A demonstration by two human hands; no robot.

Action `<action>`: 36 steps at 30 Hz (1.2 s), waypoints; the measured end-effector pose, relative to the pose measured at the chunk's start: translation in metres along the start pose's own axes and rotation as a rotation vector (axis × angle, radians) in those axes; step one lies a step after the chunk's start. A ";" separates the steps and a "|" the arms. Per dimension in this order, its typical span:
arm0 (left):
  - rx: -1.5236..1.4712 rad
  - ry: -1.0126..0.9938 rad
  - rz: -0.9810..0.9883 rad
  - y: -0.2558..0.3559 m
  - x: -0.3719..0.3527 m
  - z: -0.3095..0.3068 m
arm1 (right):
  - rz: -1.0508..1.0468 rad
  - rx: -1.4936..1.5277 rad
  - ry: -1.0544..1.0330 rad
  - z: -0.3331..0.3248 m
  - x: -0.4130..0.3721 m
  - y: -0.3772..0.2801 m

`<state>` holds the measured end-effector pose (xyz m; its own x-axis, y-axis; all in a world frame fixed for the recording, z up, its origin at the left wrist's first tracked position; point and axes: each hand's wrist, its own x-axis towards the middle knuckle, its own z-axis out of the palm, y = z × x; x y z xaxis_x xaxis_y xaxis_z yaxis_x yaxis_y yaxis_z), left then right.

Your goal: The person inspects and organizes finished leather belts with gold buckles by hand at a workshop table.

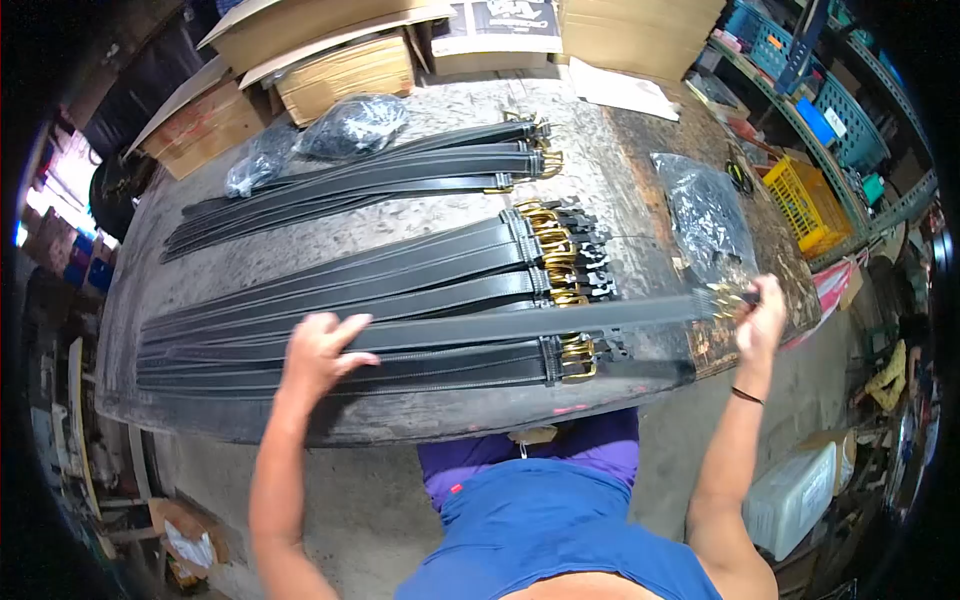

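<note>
A black belt [530, 322] stretches across the pile of black belts [400, 260] on the worktable. My right hand [762, 318] is closed round its buckle end, off the right side of the pile. My left hand [328, 355] rests over the belts at the left, thumb and fingers apart. Gold buckles [560, 250] line the right end of the pile. Farther back lies a smaller bundle of black belts [400, 170], also with gold buckles at its right end.
Cardboard boxes [345, 80] stand along the table's back edge. Plastic bags [355, 125] lie at the back left, and another clear bag [705, 215] is at the right. Shelves with a yellow crate [805, 205] are beyond the table's right side.
</note>
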<state>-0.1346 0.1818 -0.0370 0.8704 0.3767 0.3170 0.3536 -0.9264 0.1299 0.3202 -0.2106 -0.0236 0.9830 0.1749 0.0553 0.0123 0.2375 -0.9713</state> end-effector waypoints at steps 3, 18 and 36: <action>0.112 0.024 -0.106 -0.057 -0.023 -0.032 | -0.061 0.062 -0.169 0.075 -0.021 0.032; -0.202 0.014 -0.134 0.029 0.038 0.019 | -0.513 -0.661 -0.129 0.118 -0.060 0.072; -0.958 -0.326 0.593 0.299 0.103 0.094 | -0.580 -1.149 0.152 -0.030 -0.091 0.097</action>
<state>0.0931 -0.0562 -0.0533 0.9081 -0.2603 0.3280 -0.4182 -0.5250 0.7413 0.2374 -0.2317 -0.1301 0.7913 0.1960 0.5792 0.5155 -0.7231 -0.4597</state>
